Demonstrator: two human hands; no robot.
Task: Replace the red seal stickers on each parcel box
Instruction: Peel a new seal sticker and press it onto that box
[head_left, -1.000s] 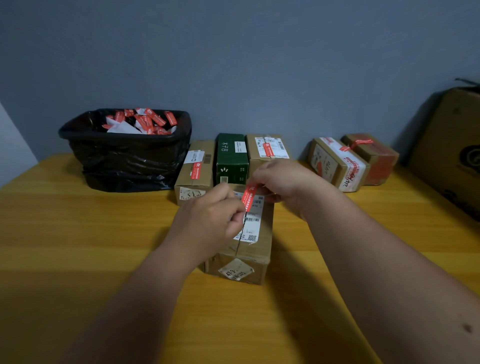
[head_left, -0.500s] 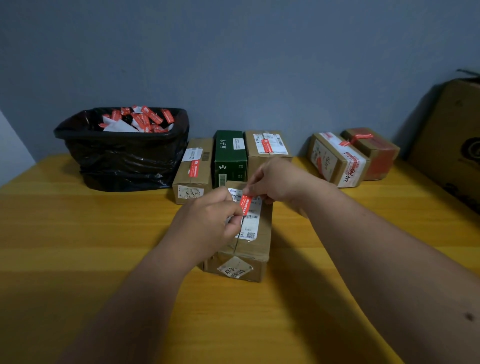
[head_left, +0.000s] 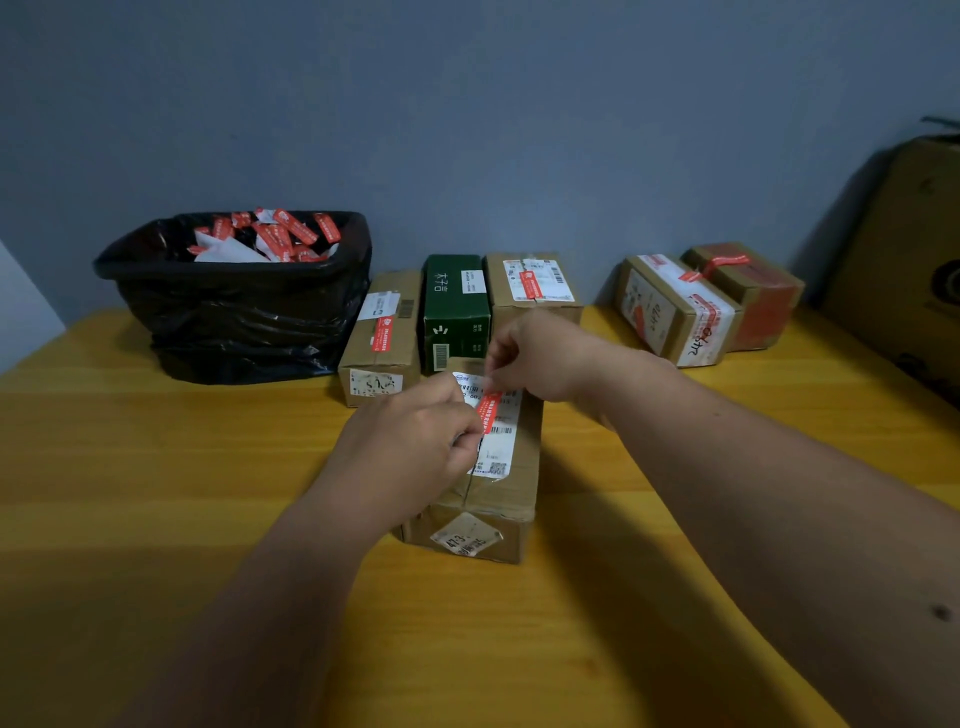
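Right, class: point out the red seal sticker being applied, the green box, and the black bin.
red seal sticker (head_left: 489, 411), head view, middle of the strip.
green box (head_left: 456, 291), head view, top face.
black bin (head_left: 234, 322), head view, front wall.

We see a brown box (head_left: 493, 483) on the yellow table (head_left: 156, 467), with the left hand (head_left: 410, 441) pinching the near end of a red sticker (head_left: 488, 411) and the right hand (head_left: 540, 358) pinching its far end over the white label (head_left: 498, 441). Far left, a black bin (head_left: 234, 312) holds red scraps; more boxes (head_left: 457, 306) line the far wall.
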